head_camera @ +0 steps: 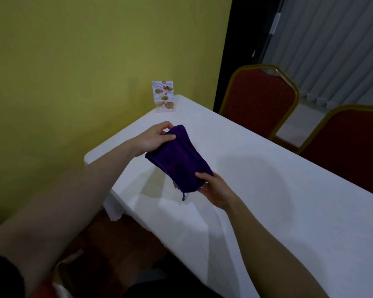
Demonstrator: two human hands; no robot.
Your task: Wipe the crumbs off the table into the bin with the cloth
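A folded purple cloth [179, 160] is held above the table [278, 201], which is covered in a white tablecloth. My left hand [157, 137] grips the cloth's far end between thumb and fingers. My right hand [215, 190] holds its near end, thumb on top. A short loop dangles from the cloth's near corner. I cannot make out crumbs on the white surface. No bin is clearly in view.
A small menu card [163, 96] stands at the table's far corner against the yellow wall [73, 72]. Two red chairs with gold frames [261, 100] [349, 145] stand along the table's right side. Something pale lies on the floor at the lower left [63, 274].
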